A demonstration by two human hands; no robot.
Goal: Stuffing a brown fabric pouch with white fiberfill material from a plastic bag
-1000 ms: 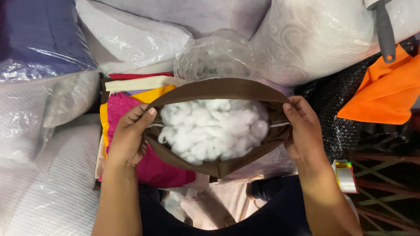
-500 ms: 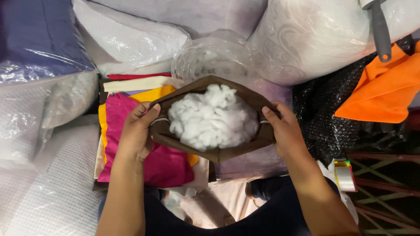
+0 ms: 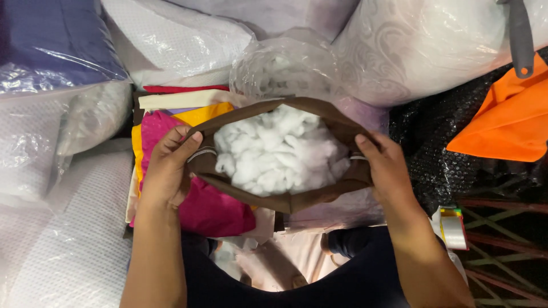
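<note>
1. Head view, the thing in hand: you hold a brown fabric cover (image 3: 285, 201) with its mouth pulled wide into a lens-shaped opening, and it is packed with lumpy white stuffing (image 3: 274, 153) that rises to the brim.
2. Head view, where it sits: the cover hangs between your two hands just above your lap, over a stack of pink, yellow and red cloth pieces (image 3: 211, 208) and in front of a clear plastic bag of stuffing (image 3: 285, 71).
3. Head view, left side: your left hand (image 3: 168, 168) grips the cover's left edge, fingers (image 3: 185, 149) curled closed over the rim and thumb outside.
4. Head view, right side: your right hand (image 3: 388, 171) pinches the right edge, fingers closed on the brown fabric, with the stuffing just beside the fingertips.
5. Head view, surroundings: plastic-wrapped pillows (image 3: 68, 228) crowd the left and top, and an orange cloth (image 3: 502, 128) lies well apart at the right.
</note>
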